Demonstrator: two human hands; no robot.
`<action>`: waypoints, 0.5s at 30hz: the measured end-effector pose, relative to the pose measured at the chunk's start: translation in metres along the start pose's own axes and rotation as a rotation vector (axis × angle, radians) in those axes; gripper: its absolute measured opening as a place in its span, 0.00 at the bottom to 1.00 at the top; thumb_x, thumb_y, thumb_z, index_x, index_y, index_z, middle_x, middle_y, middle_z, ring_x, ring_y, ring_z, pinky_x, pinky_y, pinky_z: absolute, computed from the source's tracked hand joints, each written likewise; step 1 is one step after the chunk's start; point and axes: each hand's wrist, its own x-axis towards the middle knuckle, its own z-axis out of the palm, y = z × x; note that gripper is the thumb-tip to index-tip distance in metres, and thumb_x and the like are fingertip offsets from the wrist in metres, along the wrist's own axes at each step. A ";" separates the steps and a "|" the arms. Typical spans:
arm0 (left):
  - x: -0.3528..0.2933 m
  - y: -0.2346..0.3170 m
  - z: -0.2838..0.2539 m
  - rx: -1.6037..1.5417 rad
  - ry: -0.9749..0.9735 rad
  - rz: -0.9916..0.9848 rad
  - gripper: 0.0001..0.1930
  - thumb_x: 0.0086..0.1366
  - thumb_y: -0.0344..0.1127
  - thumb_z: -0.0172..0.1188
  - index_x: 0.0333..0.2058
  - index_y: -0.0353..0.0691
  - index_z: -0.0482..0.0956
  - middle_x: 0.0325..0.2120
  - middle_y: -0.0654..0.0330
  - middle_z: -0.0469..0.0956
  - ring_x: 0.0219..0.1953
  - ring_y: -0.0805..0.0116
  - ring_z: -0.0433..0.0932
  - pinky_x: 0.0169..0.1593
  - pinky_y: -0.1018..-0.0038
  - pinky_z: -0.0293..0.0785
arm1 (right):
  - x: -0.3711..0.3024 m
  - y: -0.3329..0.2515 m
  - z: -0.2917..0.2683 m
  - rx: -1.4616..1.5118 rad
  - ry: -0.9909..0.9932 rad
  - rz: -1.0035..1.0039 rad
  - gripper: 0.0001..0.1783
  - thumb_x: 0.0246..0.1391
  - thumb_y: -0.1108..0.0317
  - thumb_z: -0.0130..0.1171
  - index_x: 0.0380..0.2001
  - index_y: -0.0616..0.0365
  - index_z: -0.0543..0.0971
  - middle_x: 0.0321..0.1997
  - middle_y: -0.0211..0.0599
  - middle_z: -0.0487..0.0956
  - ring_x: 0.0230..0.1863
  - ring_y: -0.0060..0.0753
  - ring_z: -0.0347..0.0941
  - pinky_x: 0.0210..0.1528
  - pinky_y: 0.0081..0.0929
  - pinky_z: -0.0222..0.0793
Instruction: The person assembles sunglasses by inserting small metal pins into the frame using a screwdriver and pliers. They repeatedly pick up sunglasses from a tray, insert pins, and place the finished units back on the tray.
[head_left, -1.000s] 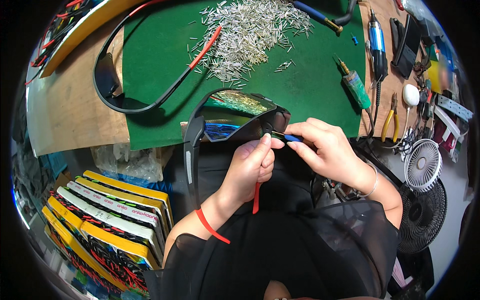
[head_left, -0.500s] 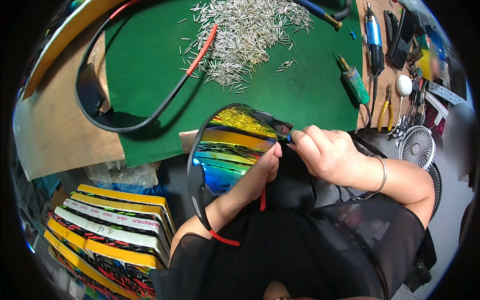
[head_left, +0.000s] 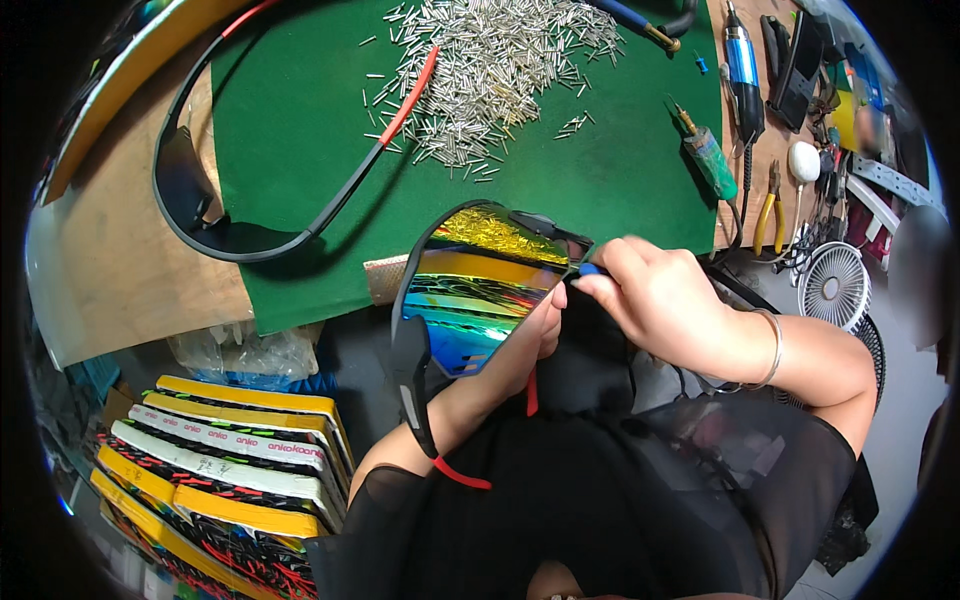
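My left hand (head_left: 538, 338) is closed on a pair of sunglasses (head_left: 475, 310), holding them from behind the lens near the hinge. They have a black frame, red temple tips and a large mirrored lens reflecting yellow, green and blue. My right hand (head_left: 668, 302) pinches a small blue-handled tool (head_left: 590, 269) at the hinge end of the frame. The fingers hide most of this tool, so its exact kind does not show. Beyond my hands, a second pair of sunglasses (head_left: 325, 212) with a black frame and red tips lies on the green mat (head_left: 590, 190).
A pile of small metal pins (head_left: 490, 75) lies on the mat. To the right are a green-handled soldering-iron-like tool (head_left: 712, 165), a blue electric screwdriver (head_left: 742, 75), yellow pliers (head_left: 770, 215) and a white fan (head_left: 833, 287). Boxes of glasses (head_left: 220, 440) stand at lower left.
The sunglasses in my left hand have shifted slightly right and tilted. My right hand has turned a little and moved slightly right, with the blue handle still pinched.
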 end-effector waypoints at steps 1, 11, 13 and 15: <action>-0.001 0.000 0.000 0.005 0.009 0.016 0.15 0.68 0.44 0.40 0.24 0.44 0.64 0.11 0.74 0.52 0.12 0.83 0.48 0.16 0.83 0.45 | -0.002 0.004 0.004 -0.196 0.119 -0.183 0.10 0.51 0.65 0.52 0.26 0.63 0.71 0.18 0.38 0.66 0.15 0.35 0.69 0.17 0.26 0.65; 0.007 -0.026 -0.017 -0.082 -0.023 -0.047 0.17 0.68 0.46 0.40 0.23 0.44 0.63 0.12 0.73 0.50 0.13 0.82 0.49 0.16 0.83 0.44 | -0.004 0.003 0.002 0.093 -0.003 -0.018 0.10 0.48 0.67 0.56 0.25 0.63 0.71 0.19 0.43 0.68 0.16 0.42 0.68 0.18 0.29 0.64; 0.009 -0.031 -0.020 -0.094 0.035 -0.033 0.17 0.68 0.45 0.40 0.22 0.44 0.63 0.12 0.73 0.51 0.13 0.83 0.49 0.16 0.83 0.45 | 0.000 -0.003 -0.004 0.313 -0.090 0.226 0.13 0.50 0.64 0.56 0.22 0.65 0.72 0.17 0.46 0.70 0.17 0.46 0.68 0.20 0.33 0.64; 0.013 -0.048 -0.028 -0.143 0.099 -0.034 0.17 0.68 0.45 0.40 0.22 0.44 0.63 0.12 0.73 0.52 0.12 0.83 0.49 0.16 0.83 0.45 | 0.003 -0.007 -0.008 0.415 -0.199 0.392 0.17 0.52 0.62 0.53 0.19 0.66 0.73 0.14 0.50 0.70 0.18 0.49 0.69 0.23 0.34 0.64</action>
